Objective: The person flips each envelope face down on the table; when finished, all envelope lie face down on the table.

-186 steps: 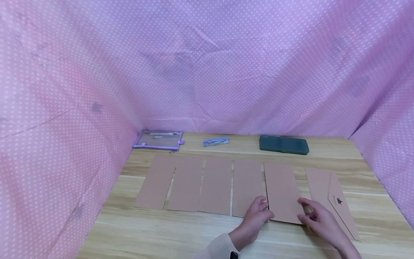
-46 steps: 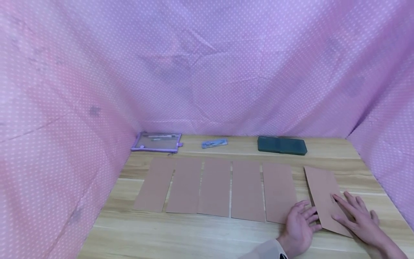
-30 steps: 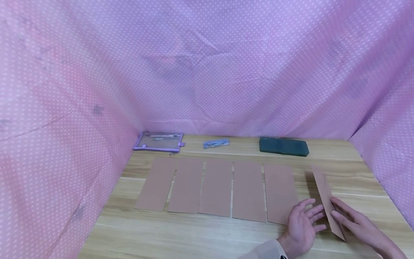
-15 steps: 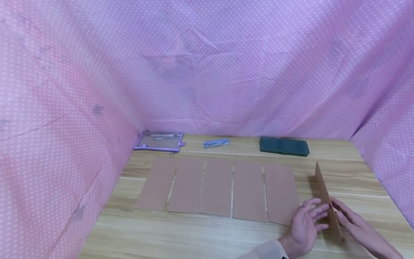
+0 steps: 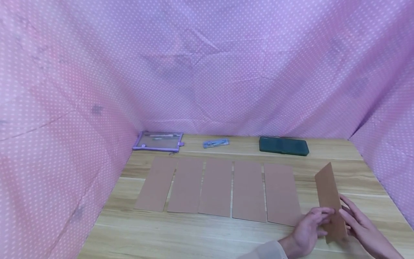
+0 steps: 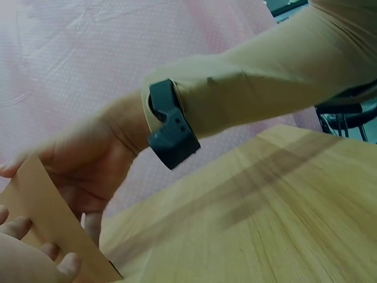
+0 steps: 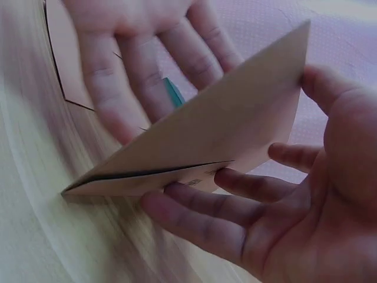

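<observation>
A brown paper envelope (image 5: 327,190) stands tilted on its long edge at the right of the table. My right hand (image 5: 363,230) holds it from the right, its thumb at one edge and its fingers along the face with the flap (image 7: 159,172), as the right wrist view shows. A dark gap runs along that flap. On the envelope's other side is my left hand (image 5: 305,230), fingers mostly straight and against or close to the plain face. In the left wrist view the envelope (image 6: 50,218) partly hides both hands.
Several brown envelopes (image 5: 216,187) lie flat in a row to the left, plain sides up. Behind them are a purple-edged mesh pouch (image 5: 158,142) with pens, a small blue clear-packed item (image 5: 216,143) and a dark green case (image 5: 284,146). Pink dotted cloth (image 5: 207,72) surrounds the wooden table.
The rightmost envelope, earlier flat with its flap and print up, has been lifted onto its edge and now leans rightward, plain face showing. My left hand has moved slightly right towards it.
</observation>
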Demonstrator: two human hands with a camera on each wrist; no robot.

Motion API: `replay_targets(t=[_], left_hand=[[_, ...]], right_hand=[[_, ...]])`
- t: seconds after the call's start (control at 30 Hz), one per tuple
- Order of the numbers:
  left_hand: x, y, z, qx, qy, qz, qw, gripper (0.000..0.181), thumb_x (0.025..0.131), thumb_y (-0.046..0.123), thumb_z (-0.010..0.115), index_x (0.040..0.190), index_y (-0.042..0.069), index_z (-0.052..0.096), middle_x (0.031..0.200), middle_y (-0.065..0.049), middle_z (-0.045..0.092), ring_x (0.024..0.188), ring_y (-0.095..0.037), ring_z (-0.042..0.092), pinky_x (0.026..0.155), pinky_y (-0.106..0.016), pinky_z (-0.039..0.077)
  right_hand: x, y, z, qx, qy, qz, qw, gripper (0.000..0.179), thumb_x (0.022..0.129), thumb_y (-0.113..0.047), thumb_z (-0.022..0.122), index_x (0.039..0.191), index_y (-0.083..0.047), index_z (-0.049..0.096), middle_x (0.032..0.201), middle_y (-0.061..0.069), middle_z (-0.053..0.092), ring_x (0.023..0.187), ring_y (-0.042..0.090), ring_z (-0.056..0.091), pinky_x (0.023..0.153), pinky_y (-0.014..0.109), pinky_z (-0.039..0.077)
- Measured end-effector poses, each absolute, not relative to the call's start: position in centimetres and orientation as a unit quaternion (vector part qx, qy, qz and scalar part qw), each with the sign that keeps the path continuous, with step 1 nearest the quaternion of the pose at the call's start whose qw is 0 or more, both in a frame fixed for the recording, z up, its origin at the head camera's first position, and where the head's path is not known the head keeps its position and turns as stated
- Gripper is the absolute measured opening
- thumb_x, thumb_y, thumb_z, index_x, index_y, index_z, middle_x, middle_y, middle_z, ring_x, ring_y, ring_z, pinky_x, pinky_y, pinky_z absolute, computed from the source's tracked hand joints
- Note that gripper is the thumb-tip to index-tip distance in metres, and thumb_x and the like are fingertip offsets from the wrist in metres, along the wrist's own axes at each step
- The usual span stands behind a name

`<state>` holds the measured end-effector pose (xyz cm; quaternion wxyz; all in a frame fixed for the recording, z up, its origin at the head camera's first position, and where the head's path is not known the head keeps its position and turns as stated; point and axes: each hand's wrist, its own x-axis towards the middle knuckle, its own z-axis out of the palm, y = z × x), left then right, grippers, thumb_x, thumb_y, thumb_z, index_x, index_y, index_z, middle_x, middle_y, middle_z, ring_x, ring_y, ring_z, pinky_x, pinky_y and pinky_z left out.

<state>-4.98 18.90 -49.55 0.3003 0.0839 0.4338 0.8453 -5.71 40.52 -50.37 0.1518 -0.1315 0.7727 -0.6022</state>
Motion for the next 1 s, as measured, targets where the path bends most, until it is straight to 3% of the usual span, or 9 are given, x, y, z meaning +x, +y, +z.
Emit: replay_targets(t=[0.1, 0.2, 0.3, 0.37, 0.47, 0.6, 0.73, 0.83, 1.0], left_hand=[[-4.8, 19.1, -49.7, 0.077, 0.451, 0.835, 0.305, 0.056, 0.093, 0.027, 0.038, 0.139, -0.004, 0.047, 0.143, -0.003, 0.052, 0.115, -0.01, 0.043, 0.092, -0.03, 0.033], [-4.7, 19.2, -50.0, 0.069, 0.476, 0.821, 0.309, 0.054, 0.092, 0.025, 0.041, 0.136, -0.004, 0.05, 0.138, -0.001, 0.054, 0.112, -0.009, 0.041, 0.092, -0.032, 0.033], [-4.6, 19.2, -50.3, 0.064, 0.498, 0.806, 0.313, 0.051, 0.092, 0.023, 0.043, 0.134, -0.004, 0.052, 0.135, -0.001, 0.056, 0.11, -0.008, 0.041, 0.091, -0.034, 0.033], [-4.5, 19.2, -50.5, 0.066, 0.506, 0.8, 0.315, 0.049, 0.092, 0.022, 0.043, 0.133, -0.002, 0.052, 0.135, -0.001, 0.057, 0.111, -0.005, 0.042, 0.092, -0.034, 0.034], [-4.4, 19.1, -50.6, 0.065, 0.505, 0.8, 0.318, 0.047, 0.092, 0.021, 0.045, 0.133, 0.001, 0.053, 0.137, -0.001, 0.057, 0.113, -0.002, 0.045, 0.093, -0.034, 0.035], [-4.3, 19.0, -50.8, 0.063, 0.501, 0.8, 0.323, 0.045, 0.092, 0.016, 0.048, 0.135, 0.005, 0.052, 0.137, -0.001, 0.056, 0.119, -0.004, 0.046, 0.096, -0.035, 0.038], [-4.3, 18.9, -50.9, 0.059, 0.497, 0.801, 0.329, 0.044, 0.091, 0.011, 0.05, 0.135, 0.008, 0.051, 0.135, 0.002, 0.053, 0.12, -0.008, 0.048, 0.097, -0.035, 0.04], [-4.2, 18.9, -50.9, 0.052, 0.496, 0.802, 0.328, 0.043, 0.091, 0.007, 0.052, 0.134, 0.009, 0.052, 0.137, 0.002, 0.053, 0.12, -0.01, 0.05, 0.096, -0.033, 0.041], [-4.1, 19.0, -51.1, 0.036, 0.497, 0.81, 0.31, 0.041, 0.091, 0.0, 0.054, 0.131, 0.007, 0.055, 0.139, -0.002, 0.054, 0.12, -0.012, 0.053, 0.091, -0.026, 0.045]], right_hand=[[-5.4, 40.5, -50.0, -0.108, 0.773, -0.609, 0.142, 0.065, 0.109, -0.006, 0.022, 0.16, -0.036, -0.005, 0.126, -0.046, 0.038, 0.067, -0.013, 0.049, 0.052, 0.018, 0.046], [-5.1, 40.6, -49.9, -0.109, 0.781, -0.604, 0.114, 0.067, 0.108, -0.003, 0.024, 0.161, -0.034, -0.005, 0.123, -0.043, 0.043, 0.047, 0.017, 0.023, 0.039, 0.032, 0.023], [-4.8, 40.7, -50.2, -0.118, 0.785, -0.601, 0.091, 0.067, 0.108, -0.001, 0.021, 0.161, -0.029, -0.007, 0.134, -0.031, 0.047, 0.059, 0.018, 0.044, 0.05, 0.021, 0.038], [-4.6, 40.9, -50.7, -0.123, 0.803, -0.579, 0.068, 0.066, 0.107, 0.0, 0.02, 0.161, -0.025, -0.008, 0.155, -0.018, 0.034, 0.097, -0.001, 0.058, 0.09, 0.006, 0.041], [-4.5, 41.4, -51.1, -0.117, 0.848, -0.516, 0.038, 0.066, 0.107, 0.0, 0.022, 0.161, -0.022, -0.008, 0.16, -0.03, -0.007, 0.122, -0.026, 0.03, 0.105, 0.002, 0.025], [-4.5, 41.7, -50.8, -0.11, 0.878, -0.465, 0.014, 0.068, 0.106, 0.002, 0.028, 0.162, -0.02, -0.003, 0.159, -0.033, 0.002, 0.115, -0.028, 0.032, 0.077, -0.002, 0.031], [-4.2, 41.7, -51.2, -0.105, 0.834, -0.54, 0.038, 0.064, 0.107, 0.001, 0.026, 0.162, -0.02, 0.001, 0.159, -0.035, 0.007, 0.133, -0.028, 0.015, 0.11, -0.002, 0.006], [-4.1, 41.9, -51.7, -0.092, 0.806, -0.582, 0.047, 0.063, 0.107, 0.001, 0.029, 0.162, -0.02, 0.009, 0.154, -0.04, 0.019, 0.132, -0.032, 0.012, 0.108, -0.002, -0.009], [-4.0, 42.5, -52.3, -0.075, 0.801, -0.592, 0.052, 0.062, 0.106, 0.002, 0.033, 0.161, -0.018, 0.014, 0.149, -0.042, 0.026, 0.124, -0.035, 0.026, 0.106, -0.004, 0.018]])
